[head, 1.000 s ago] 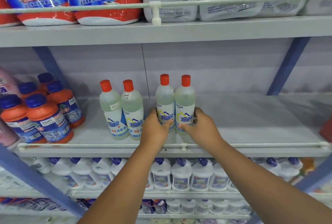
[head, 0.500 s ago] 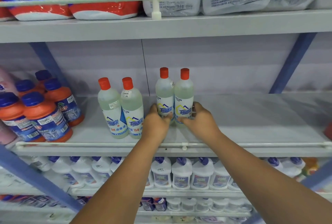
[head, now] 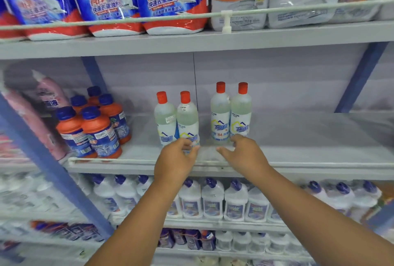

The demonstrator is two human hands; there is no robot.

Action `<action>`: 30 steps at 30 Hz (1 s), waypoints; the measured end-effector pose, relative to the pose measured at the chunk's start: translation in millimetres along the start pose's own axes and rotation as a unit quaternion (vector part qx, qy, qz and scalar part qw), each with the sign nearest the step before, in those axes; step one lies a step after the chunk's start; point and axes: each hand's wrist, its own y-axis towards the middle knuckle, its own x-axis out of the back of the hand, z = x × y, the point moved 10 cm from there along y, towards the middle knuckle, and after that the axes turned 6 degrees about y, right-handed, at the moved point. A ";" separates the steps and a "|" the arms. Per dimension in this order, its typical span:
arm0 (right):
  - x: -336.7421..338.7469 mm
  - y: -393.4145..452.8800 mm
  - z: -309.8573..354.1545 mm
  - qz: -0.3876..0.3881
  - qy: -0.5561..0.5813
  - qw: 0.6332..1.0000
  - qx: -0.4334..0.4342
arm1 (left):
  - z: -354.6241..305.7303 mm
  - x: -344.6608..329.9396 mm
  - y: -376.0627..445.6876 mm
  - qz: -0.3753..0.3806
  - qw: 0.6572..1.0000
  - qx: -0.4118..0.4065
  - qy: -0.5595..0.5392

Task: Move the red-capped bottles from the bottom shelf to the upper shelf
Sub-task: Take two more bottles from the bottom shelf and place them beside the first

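**shelfwatcher:** Both hands are coming off the right pair of red-capped bottles now, a second ago they were wrapped around it. Taking that pair as the marker and going left to right: orange bottles are sitting far left of it on the same shelf, then the left pair of red-capped bottles is standing just left of it.

**aisle9:** And the hands?

**shelfwatcher:** Left hand is hanging below-left of the marker pair, fingers loosely curled in front of the left pair's base, can't tell if it's touching. Right hand is spreading open just under the marker pair, holding nothing. All four are standing upright on the shelf.
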 end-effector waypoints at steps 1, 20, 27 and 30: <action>-9.4 -4.0 9.1 0.006 -0.005 1.000 0.007 | 8.9 9.2 2.6 -0.005 0.999 -0.005 0.031; -85.5 -1.0 68.7 -0.054 0.072 0.995 -0.033 | 70.9 20.5 54.7 0.072 0.997 -0.030 -0.026; -85.2 13.3 60.7 -0.086 0.064 0.993 -0.057 | 70.4 11.5 70.3 0.067 0.995 -0.020 -0.076; -84.8 23.0 58.0 -0.089 0.063 0.992 -0.067 | 67.4 5.3 79.0 0.065 0.995 -0.020 -0.077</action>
